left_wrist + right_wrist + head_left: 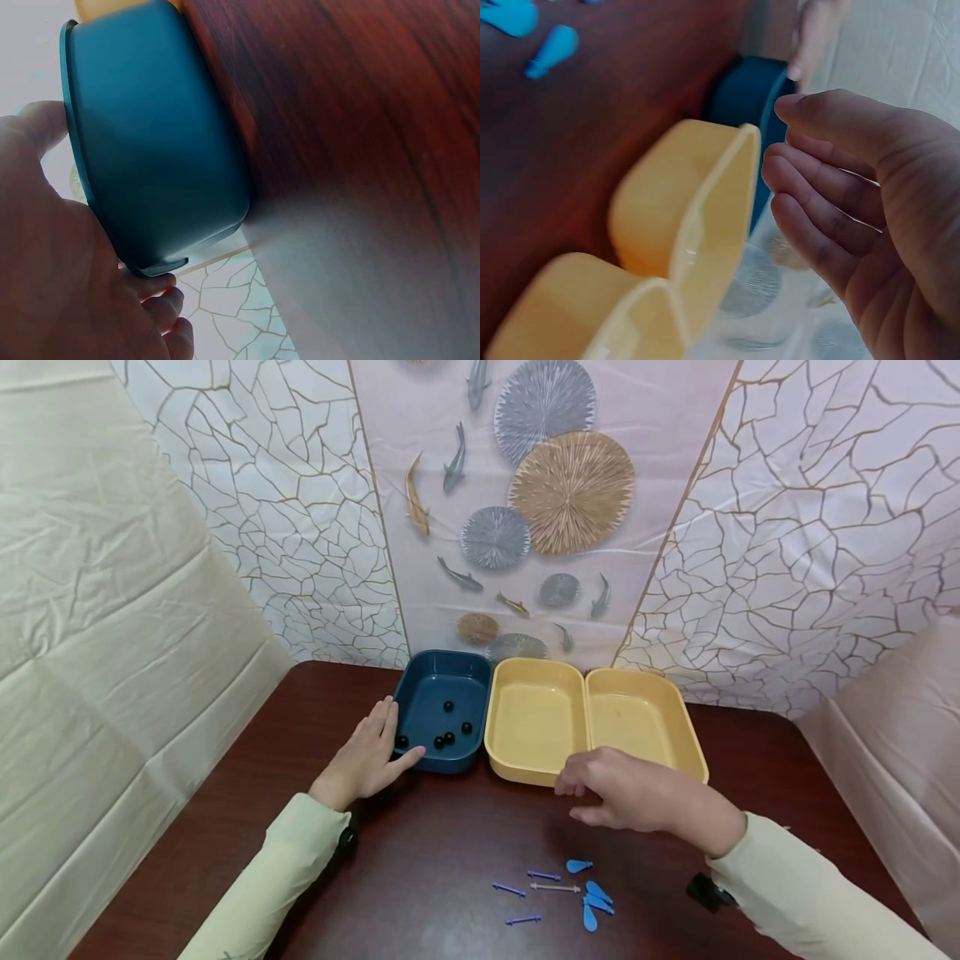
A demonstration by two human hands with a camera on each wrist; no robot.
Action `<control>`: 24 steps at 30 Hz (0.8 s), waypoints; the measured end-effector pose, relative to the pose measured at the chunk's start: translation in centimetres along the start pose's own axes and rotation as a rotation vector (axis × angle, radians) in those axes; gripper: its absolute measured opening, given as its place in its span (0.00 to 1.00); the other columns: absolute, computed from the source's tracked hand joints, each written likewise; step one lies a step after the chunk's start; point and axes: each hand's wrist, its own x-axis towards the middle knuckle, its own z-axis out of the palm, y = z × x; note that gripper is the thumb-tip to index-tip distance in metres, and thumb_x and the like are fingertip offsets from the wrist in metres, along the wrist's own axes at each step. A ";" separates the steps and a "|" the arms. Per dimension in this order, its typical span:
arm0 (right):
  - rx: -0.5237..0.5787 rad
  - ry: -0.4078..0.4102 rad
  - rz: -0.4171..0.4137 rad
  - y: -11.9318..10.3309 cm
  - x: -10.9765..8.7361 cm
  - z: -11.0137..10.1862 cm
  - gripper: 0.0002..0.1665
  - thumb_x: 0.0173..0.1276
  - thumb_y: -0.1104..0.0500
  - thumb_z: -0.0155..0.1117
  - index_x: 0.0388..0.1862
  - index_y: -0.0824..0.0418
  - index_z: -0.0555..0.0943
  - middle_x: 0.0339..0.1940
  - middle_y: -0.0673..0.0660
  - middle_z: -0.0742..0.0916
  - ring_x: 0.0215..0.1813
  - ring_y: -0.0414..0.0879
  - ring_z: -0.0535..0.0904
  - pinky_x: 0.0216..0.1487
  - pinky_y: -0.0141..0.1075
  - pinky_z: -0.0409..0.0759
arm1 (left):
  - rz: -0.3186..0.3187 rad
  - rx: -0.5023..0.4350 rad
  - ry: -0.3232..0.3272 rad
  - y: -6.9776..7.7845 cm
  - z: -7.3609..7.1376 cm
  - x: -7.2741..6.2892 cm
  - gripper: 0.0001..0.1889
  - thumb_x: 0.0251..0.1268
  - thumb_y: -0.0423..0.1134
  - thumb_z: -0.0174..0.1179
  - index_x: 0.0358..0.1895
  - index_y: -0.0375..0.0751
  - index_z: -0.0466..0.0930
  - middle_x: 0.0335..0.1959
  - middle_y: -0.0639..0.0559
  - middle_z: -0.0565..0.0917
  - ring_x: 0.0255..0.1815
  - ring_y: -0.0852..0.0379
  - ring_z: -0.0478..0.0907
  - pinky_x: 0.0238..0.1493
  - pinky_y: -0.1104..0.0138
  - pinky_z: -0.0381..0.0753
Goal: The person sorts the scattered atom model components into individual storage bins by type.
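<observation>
My left hand lies along the left rim of a dark blue tray, fingers straight and thumb over its front corner. Inside that tray are several small black balls. With nothing in its loosely bent fingers, my right hand hovers at the front of two yellow trays, the middle one and the right one. In the right wrist view the thumb and fingers stand apart beside the yellow rims.
On the dark wooden table, nearer me, lie several blue teardrop-shaped pieces, several thin purple rods and a greyish rod. A patterned cloth hangs behind the trays.
</observation>
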 end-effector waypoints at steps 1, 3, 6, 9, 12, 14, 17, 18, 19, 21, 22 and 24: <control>0.000 -0.007 0.001 0.0 -0.3 0.4 0.09 0.67 0.62 0.76 0.46 0.58 0.89 0.40 0.49 0.90 0.40 0.37 0.83 0.41 0.30 0.85 | -0.001 0.002 0.000 0.0 0.0 0.0 0.52 0.79 0.65 0.50 0.85 0.26 0.41 0.88 0.32 0.44 0.89 0.33 0.43 0.86 0.40 0.51; 0.002 -0.021 0.001 0.1 -1.0 1.2 0.09 0.66 0.62 0.76 0.45 0.59 0.89 0.40 0.50 0.90 0.40 0.38 0.84 0.41 0.30 0.85 | -0.004 0.008 -0.001 -0.1 0.1 0.0 0.52 0.79 0.65 0.50 0.85 0.26 0.41 0.88 0.33 0.44 0.89 0.33 0.43 0.86 0.40 0.51; 0.012 -0.049 0.005 0.4 -1.8 2.6 0.10 0.66 0.62 0.76 0.46 0.59 0.89 0.40 0.51 0.91 0.40 0.37 0.84 0.40 0.29 0.84 | -0.006 0.009 -0.003 -0.2 0.2 0.0 0.52 0.80 0.65 0.50 0.85 0.27 0.40 0.88 0.33 0.43 0.89 0.34 0.43 0.86 0.40 0.51; 0.041 -0.071 0.008 0.8 -2.5 3.9 0.10 0.66 0.61 0.77 0.45 0.59 0.88 0.40 0.51 0.90 0.40 0.36 0.83 0.40 0.28 0.84 | -0.003 0.000 -0.003 -0.3 0.2 -0.1 0.52 0.79 0.65 0.50 0.85 0.26 0.40 0.88 0.33 0.43 0.89 0.34 0.42 0.86 0.40 0.50; 0.075 -0.069 0.006 1.3 -3.1 5.4 0.09 0.65 0.61 0.77 0.44 0.58 0.88 0.38 0.49 0.89 0.39 0.34 0.82 0.39 0.26 0.83 | 0.003 -0.008 -0.002 -0.3 0.1 -0.1 0.52 0.79 0.65 0.50 0.85 0.26 0.40 0.88 0.32 0.43 0.89 0.34 0.42 0.86 0.40 0.50; 0.107 -0.057 0.006 1.7 -3.5 6.4 0.09 0.65 0.61 0.77 0.43 0.57 0.88 0.38 0.48 0.88 0.38 0.32 0.81 0.38 0.25 0.82 | 0.005 -0.015 0.001 -0.3 0.1 -0.1 0.52 0.79 0.65 0.50 0.85 0.27 0.40 0.88 0.32 0.43 0.89 0.34 0.42 0.86 0.40 0.50; 0.157 -0.032 0.007 2.2 -3.9 7.6 0.08 0.65 0.62 0.77 0.42 0.57 0.88 0.37 0.47 0.87 0.37 0.31 0.81 0.37 0.24 0.81 | 0.010 -0.025 0.008 -0.4 0.1 -0.1 0.52 0.79 0.64 0.51 0.85 0.27 0.40 0.88 0.32 0.43 0.89 0.33 0.43 0.86 0.39 0.50; 0.169 -0.024 0.005 2.3 -4.0 8.0 0.08 0.65 0.63 0.77 0.42 0.56 0.88 0.36 0.46 0.87 0.37 0.30 0.80 0.37 0.24 0.81 | 0.010 -0.026 0.009 -0.4 0.0 -0.1 0.52 0.79 0.64 0.51 0.85 0.27 0.40 0.88 0.32 0.43 0.89 0.33 0.43 0.86 0.40 0.50; 0.179 -0.015 0.003 2.4 -4.1 8.4 0.08 0.65 0.63 0.77 0.42 0.56 0.88 0.36 0.46 0.87 0.37 0.30 0.80 0.36 0.24 0.81 | 0.010 -0.027 0.010 -0.3 0.0 -0.1 0.52 0.79 0.64 0.51 0.85 0.27 0.40 0.88 0.32 0.43 0.89 0.33 0.43 0.86 0.39 0.50; 0.191 0.007 0.002 2.6 -4.2 9.0 0.08 0.65 0.64 0.77 0.41 0.56 0.87 0.35 0.46 0.86 0.36 0.30 0.79 0.36 0.24 0.81 | 0.010 -0.028 0.009 -0.3 0.0 0.0 0.52 0.79 0.64 0.51 0.85 0.27 0.40 0.88 0.32 0.43 0.89 0.33 0.43 0.86 0.39 0.50; 0.194 0.017 0.001 2.7 -4.2 9.3 0.08 0.65 0.64 0.77 0.41 0.56 0.87 0.35 0.45 0.86 0.36 0.30 0.79 0.36 0.24 0.80 | 0.009 -0.027 0.007 -0.3 0.0 0.0 0.52 0.79 0.65 0.51 0.85 0.27 0.40 0.88 0.32 0.43 0.89 0.33 0.43 0.86 0.39 0.50; 0.201 0.036 0.000 2.8 -4.2 9.7 0.08 0.64 0.65 0.76 0.40 0.55 0.87 0.34 0.45 0.85 0.35 0.29 0.78 0.35 0.24 0.80 | 0.007 -0.025 0.004 -0.3 0.0 -0.1 0.52 0.79 0.65 0.51 0.85 0.27 0.40 0.88 0.33 0.43 0.89 0.33 0.42 0.86 0.40 0.50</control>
